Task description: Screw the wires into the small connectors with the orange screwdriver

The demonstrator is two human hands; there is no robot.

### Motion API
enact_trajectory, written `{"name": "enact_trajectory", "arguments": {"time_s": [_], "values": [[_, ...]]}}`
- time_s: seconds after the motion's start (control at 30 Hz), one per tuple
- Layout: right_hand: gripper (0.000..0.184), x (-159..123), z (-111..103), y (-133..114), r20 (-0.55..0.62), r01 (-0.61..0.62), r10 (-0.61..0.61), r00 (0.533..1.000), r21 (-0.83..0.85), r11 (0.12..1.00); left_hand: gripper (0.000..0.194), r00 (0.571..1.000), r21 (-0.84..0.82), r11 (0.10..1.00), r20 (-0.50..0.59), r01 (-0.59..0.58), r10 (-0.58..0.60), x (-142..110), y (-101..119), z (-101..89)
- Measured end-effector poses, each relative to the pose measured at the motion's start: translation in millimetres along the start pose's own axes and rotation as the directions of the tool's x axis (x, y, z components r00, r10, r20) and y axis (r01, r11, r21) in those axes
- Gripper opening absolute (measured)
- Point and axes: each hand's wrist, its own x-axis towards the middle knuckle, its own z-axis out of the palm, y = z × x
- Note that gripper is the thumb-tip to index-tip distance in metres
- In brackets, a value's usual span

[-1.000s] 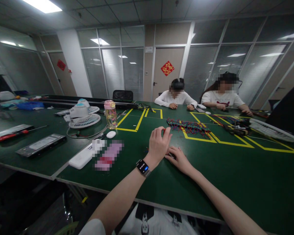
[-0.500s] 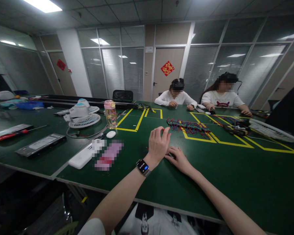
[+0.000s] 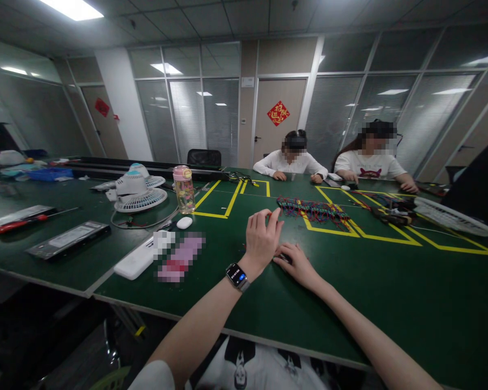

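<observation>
My left hand (image 3: pixel 262 238), with a smartwatch (image 3: pixel 237 276) on its wrist, is raised over the green table (image 3: pixel 350 303). Its fingers are bent together around something small; a bit of red shows at the fingertips, but the rest is hidden. Close by on the right, my right hand (image 3: pixel 296 262) rests low on the table. Its curled fingers close on a small dark piece that I cannot make out. Thin wire ends show just left of my left wrist. Beyond both hands lies a long bundle of red and blue wired parts (image 3: pixel 313 210).
To the left are a white power bank (image 3: pixel 136 260), a pink packet (image 3: pixel 181 259), a white earbud case (image 3: pixel 184 222), a drink bottle (image 3: pixel 183 189), a white fan (image 3: pixel 136 189), a hard drive (image 3: pixel 69 239) and a red screwdriver (image 3: pixel 20 223). Two people sit opposite. A white keyboard (image 3: pixel 453 215) lies right.
My two hands have barely moved. Across the table, one person's hand has shifted slightly to the left.
</observation>
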Motion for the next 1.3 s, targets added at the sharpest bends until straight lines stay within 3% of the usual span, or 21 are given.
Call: {"name": "enact_trajectory", "arguments": {"time_s": [0.1,0.23,1.3], "values": [[0.01,0.0,-0.9,-1.3,-0.001,-0.005,0.005,1.0,-0.012,1.0,0.038,1.0,0.016,1.0,0.008,-0.02,0.02,0.1,0.8,0.4],[0.01,0.2,-0.7,-0.8,-0.004,-0.006,0.006,1.0,-0.015,1.0,0.03,1.0,0.007,1.0,0.006,-0.022,0.021,0.9,1.6,-1.9],[0.011,-1.2,-0.9,-0.1,-0.009,-0.006,0.006,1.0,0.003,1.0,0.021,0.999,-0.061,0.997,-0.006,0.053,-0.054,2.3,0.5,-3.5]]}}
